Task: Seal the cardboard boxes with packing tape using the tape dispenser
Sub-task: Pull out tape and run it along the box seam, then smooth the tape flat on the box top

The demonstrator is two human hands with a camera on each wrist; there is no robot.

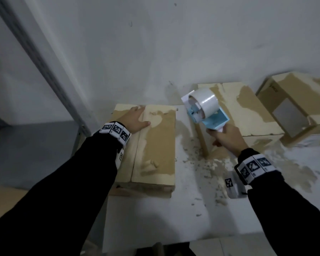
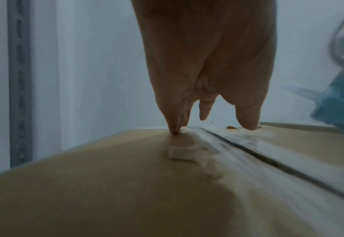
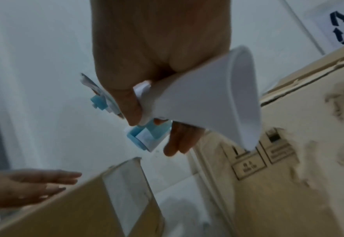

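Observation:
A flat cardboard box (image 1: 155, 145) with a torn, peeled top lies on the white table, its flap seam (image 2: 254, 152) running lengthwise. My left hand (image 1: 135, 120) lies flat on the far left part of its top, fingers straight, fingertips (image 2: 175, 132) touching the cardboard. My right hand (image 1: 227, 136) grips the white handle (image 3: 197, 102) of a blue tape dispenser (image 1: 207, 111) carrying a roll of clear tape (image 1: 205, 100). The dispenser hangs in the air to the right of that box, above the gap to a second box (image 1: 248, 111).
A third box (image 1: 296, 106) with a grey label stands at the far right against the white wall. Scraps of torn cardboard paper litter the table (image 1: 174, 215) between the boxes. A grey metal shelf post (image 1: 44, 63) rises on the left.

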